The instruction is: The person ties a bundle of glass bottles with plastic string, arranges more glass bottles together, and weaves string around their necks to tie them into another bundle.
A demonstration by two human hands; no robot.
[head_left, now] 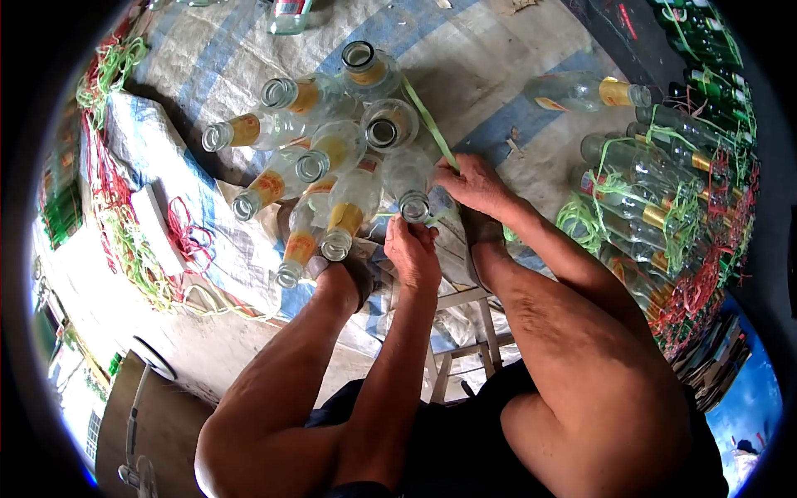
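Observation:
A cluster of clear glass bottles (336, 149) with yellow-orange neck labels leans together on the sheet between my feet, mouths toward me. A pale green plastic strap (427, 116) runs along the cluster's right side. My right hand (477, 187) is closed, pinching this strap just right of the bottles. My left hand (413, 253) is closed below the nearest bottle mouth (413, 207). A short piece of green strap shows beside its curled fingers, which appear to grip it; the fingertips are partly hidden. The strap's path behind the bottles is hidden.
One clear bottle (585, 93) lies apart at the upper right. Strapped bundles of clear bottles (639, 207) and green bottles (706, 41) line the right side. Loose red and green straps (124, 207) lie at the left. A wooden stool (465, 332) stands between my legs.

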